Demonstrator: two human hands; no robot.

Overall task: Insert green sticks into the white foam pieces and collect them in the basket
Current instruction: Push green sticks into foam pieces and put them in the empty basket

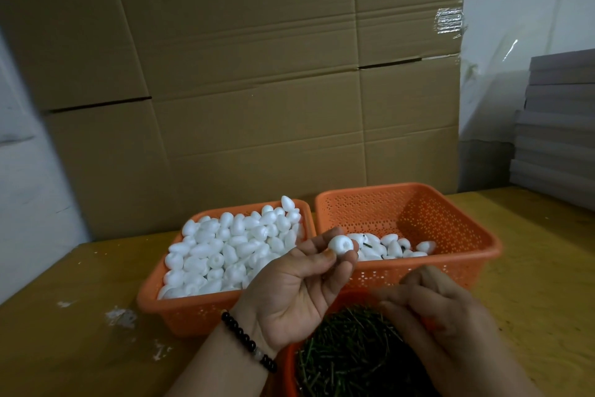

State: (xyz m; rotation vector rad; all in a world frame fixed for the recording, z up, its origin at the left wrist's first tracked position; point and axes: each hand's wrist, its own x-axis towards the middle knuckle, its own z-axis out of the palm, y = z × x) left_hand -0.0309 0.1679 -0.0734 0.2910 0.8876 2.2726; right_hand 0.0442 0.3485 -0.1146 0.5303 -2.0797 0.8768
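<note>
Right hand [450,329] blurred, fingers' state unclear, left fingers [346,263] pinching foam piece [340,245], yellow table [80,316], cardboard wall [241,74]

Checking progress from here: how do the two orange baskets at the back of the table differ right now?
The left basket is heaped with plain foam pieces; the right basket holds only a thin layer, some showing green sticks. The right basket's perforated walls are mostly exposed; the left's are hidden inside. Both are orange, side by side.
</note>
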